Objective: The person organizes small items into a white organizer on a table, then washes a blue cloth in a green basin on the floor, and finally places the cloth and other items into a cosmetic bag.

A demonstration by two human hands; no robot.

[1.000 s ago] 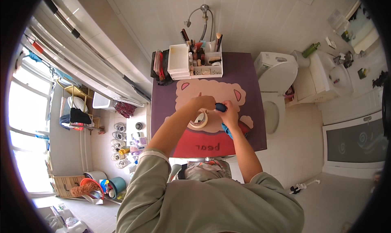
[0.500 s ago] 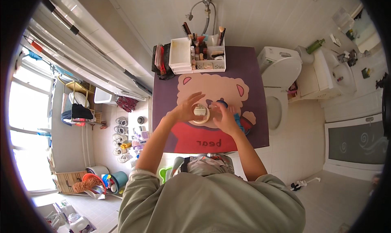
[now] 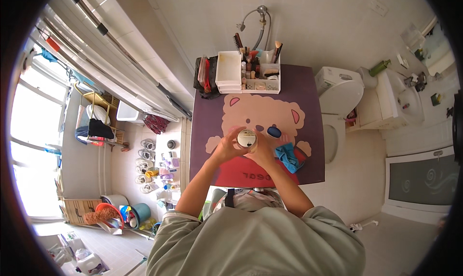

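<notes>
My left hand point(image 3: 227, 148) and my right hand point(image 3: 262, 151) are wrapped round a small round jar point(image 3: 247, 138) with a pale top that has a dark mark on it. Both hold it from the sides, over the bear-print mat point(image 3: 205, 126). To the right of the jar lies a dark blue oval object point(image 3: 274, 132), its kind unclear. A crumpled blue cloth point(image 3: 289, 158) rests close to my right forearm, apart from the hand.
At the mat's far edge stands a white cosmetics organizer point(image 3: 229, 68) with brushes and bottles, beside a dark pouch point(image 3: 206, 77). A toilet point(image 3: 340, 90) is on the right. Shoes point(image 3: 146, 165) line the floor on the left.
Both hands, apart and spread beside the jar before, have closed round it. My right hand has left the dark blue object. The whole view has shifted slightly.
</notes>
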